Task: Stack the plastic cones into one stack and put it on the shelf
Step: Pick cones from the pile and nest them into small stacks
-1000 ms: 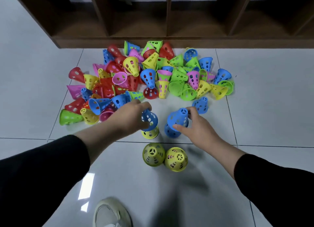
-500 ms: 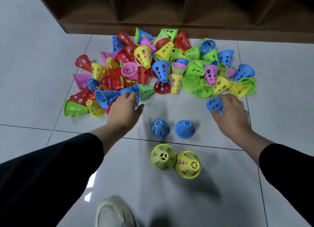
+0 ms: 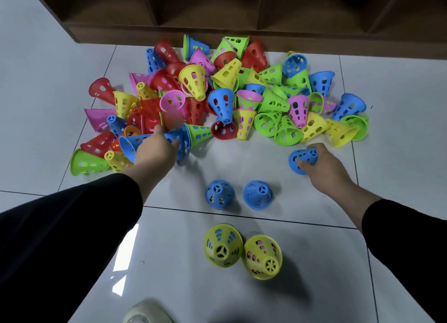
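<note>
Both hands gather blue cones from the loose pile on the floor.

The right hand (image 3: 324, 164) curls round a tipped blue cone (image 3: 302, 159); the left hand (image 3: 154, 151) closes on another blue cone (image 3: 177, 141) at the edge of the heap (image 3: 229, 92). Perforated thin plastic, they look light, stiff and likely slippery, best pinched at the narrow top or rim. Two blue stacks (image 3: 219, 194) and two yellow stacks (image 3: 223, 245) stand nearby; the shelf (image 3: 217, 30) waits behind.

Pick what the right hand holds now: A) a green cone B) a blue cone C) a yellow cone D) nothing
B: the right hand has its fingers curled round a blue cone lying on its side on the floor, just in front of the pile.
</note>
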A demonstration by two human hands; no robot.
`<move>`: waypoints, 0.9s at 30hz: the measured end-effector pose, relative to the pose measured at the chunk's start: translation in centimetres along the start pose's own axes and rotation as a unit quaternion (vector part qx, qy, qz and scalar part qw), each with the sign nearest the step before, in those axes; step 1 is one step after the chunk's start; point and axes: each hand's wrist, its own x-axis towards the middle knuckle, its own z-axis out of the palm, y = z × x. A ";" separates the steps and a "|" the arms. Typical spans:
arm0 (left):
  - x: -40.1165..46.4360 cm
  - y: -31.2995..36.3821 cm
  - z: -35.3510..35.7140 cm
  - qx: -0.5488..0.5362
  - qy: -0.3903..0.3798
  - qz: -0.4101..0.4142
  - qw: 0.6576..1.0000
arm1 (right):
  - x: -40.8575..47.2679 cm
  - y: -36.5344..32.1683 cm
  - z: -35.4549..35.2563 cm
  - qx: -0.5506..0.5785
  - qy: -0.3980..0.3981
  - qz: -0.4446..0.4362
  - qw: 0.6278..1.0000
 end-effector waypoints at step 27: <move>-10.6 0.4 -2.9 0.066 -0.123 0.359 0.923 | -11.1 -6.6 1.1 -0.164 -0.093 -0.234 0.954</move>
